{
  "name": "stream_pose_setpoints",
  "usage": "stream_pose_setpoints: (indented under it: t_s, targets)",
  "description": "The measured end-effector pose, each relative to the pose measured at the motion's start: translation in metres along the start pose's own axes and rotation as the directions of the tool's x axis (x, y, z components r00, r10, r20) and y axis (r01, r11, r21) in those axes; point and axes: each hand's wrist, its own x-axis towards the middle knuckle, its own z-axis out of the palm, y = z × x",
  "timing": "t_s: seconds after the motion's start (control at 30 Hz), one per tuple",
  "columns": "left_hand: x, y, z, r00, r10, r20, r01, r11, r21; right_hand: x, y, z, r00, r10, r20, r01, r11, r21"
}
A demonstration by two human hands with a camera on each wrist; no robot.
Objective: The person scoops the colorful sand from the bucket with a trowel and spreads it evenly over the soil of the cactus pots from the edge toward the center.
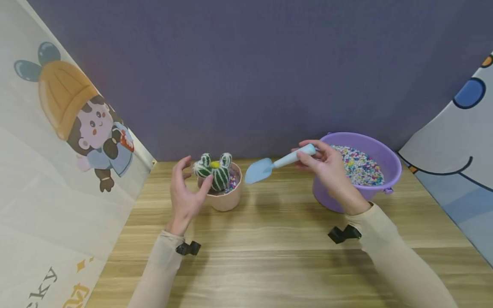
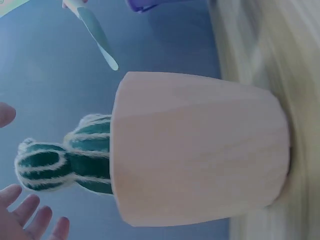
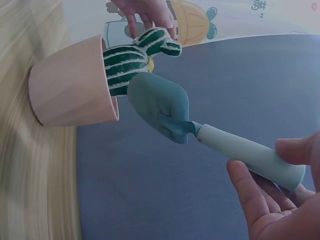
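A knitted-looking green cactus (image 1: 221, 177) with white stripes and a yellow spot stands in a pale pink pot (image 1: 225, 200), with colourful beads around its base. My left hand (image 1: 185, 196) is beside the cactus, thumb and fingers spread; in the left wrist view its fingertips (image 2: 30, 210) are apart from the cactus. Between finger and thumb, my right hand (image 1: 327, 164) pinches the handle of a light blue trowel (image 1: 259, 170). The blade points left, in the air near the pot's rim. In the right wrist view the trowel's blade (image 3: 160, 107) looks bare.
A purple bucket (image 1: 375, 143) holding many colourful beads (image 1: 358, 167) stands at the right, behind my right hand. The wooden table (image 1: 246, 256) runs back to a dark blue-grey wall (image 1: 246, 77). Printed cartoon panels flank both sides.
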Motion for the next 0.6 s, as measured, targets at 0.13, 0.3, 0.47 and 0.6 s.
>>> stream_pose_setpoints:
  t_s: [0.13, 0.3, 0.47, 0.6]
  targets:
    - [0.004, 0.008, 0.005, 0.996, 0.078, -0.046, -0.078, 0.997, 0.002, 0.000, -0.004, -0.007, 1.000, 0.007, -0.002, -0.007, 0.999, 0.033]
    - [0.007, 0.019, 0.011, 0.987, 0.143, -0.070, -0.143, 0.990, 0.011, -0.001, -0.006, -0.012, 1.000, 0.009, -0.006, -0.009, 0.999, 0.044]
    - [0.009, 0.025, 0.016, 0.980, 0.182, -0.078, -0.178, 0.983, 0.052, -0.002, -0.006, -0.017, 1.000, 0.004, -0.023, -0.003, 0.997, 0.076]
    - [0.010, 0.030, 0.021, 0.970, 0.225, -0.093, -0.220, 0.973, 0.063, -0.003, -0.008, -0.022, 1.000, 0.002, -0.031, 0.002, 0.994, 0.105]
